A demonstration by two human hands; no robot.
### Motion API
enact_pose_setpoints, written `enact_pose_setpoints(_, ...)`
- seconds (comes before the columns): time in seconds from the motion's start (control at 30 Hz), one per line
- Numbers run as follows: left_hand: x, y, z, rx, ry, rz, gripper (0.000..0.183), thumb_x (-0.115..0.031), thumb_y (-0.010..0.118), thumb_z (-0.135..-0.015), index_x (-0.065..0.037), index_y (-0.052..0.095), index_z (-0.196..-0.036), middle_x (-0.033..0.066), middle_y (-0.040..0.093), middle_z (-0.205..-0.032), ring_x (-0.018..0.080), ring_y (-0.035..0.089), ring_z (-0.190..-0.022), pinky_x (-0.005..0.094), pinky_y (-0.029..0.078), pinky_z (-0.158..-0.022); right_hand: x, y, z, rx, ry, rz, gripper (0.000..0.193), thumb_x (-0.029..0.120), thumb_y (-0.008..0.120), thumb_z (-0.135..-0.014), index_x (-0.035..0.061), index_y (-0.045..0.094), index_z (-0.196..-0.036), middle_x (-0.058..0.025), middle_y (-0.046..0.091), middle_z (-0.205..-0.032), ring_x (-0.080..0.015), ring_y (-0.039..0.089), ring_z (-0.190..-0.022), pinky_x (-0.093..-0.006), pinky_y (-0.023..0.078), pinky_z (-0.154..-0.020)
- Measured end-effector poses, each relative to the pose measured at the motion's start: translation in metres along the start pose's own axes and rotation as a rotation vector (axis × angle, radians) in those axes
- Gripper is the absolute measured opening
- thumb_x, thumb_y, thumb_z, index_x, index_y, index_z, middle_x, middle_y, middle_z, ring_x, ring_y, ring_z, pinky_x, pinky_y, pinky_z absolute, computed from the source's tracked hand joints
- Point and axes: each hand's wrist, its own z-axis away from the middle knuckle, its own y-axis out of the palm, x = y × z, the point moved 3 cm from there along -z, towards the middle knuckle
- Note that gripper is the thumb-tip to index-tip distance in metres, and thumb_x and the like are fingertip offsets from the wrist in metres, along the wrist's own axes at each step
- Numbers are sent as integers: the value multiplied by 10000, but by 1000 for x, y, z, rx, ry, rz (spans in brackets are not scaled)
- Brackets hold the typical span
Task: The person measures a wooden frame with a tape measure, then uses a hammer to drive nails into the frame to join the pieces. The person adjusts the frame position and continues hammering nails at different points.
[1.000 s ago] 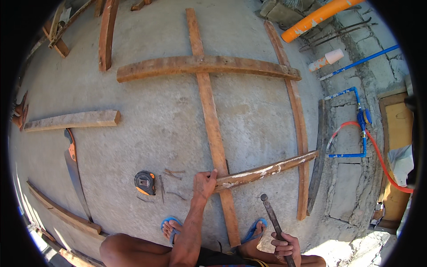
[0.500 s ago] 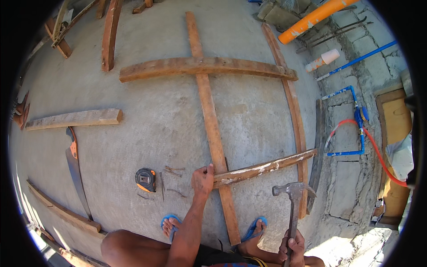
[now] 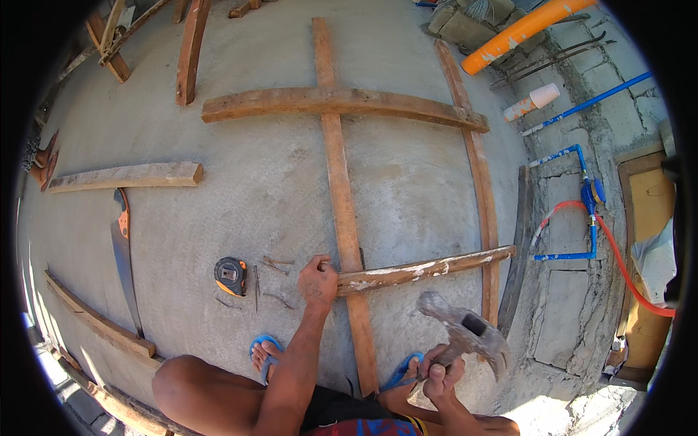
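My right hand is closed round the handle of a claw hammer, lifted above the floor near my right foot. The hammer's head hides a little of the floor beyond it. My left hand grips the left end of a short, white-flecked wooden strip. That strip lies across two long wooden pieces, the middle one and the right one. Farther off, a thicker wooden beam crosses the same two pieces. Left of my left hand, several nails lie on the concrete.
A tape measure and a handsaw lie on the left, near a loose beam. Blue pipes with a meter, a red hose and an orange pipe line the right wall. Another person's feet show far left.
My right hand has brought the hammer up and leftward, its head now larger and tilted. My left hand stays on the strip's end. The whole view has shifted slightly.
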Motion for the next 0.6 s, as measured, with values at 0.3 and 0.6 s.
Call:
enact_pose_setpoints(0.3, -14, -4, -11, 335, -95, -210, 476, -427, 603, -917, 16, 752, -822, 239, 691, -743, 373, 686, -734, 446, 513, -739, -50, -18, 44, 346, 104, 620, 397, 333, 748, -826, 47, 683, -1094, -157, 681, -773, -334, 681, -678, -418, 533, -608)
enact_pose_setpoints(0.6, 2, -2, -12, 392, -84, -44, 510, -430, 582, -948, 42, 738, -833, 257, 670, -707, 364, 698, -736, 442, 514, -713, -81, 20, 36, 603, -85, 893, 394, 426, 727, -810, 174, 698, -1111, -58, 635, -717, -247, 643, -562, -401, 475, -501)
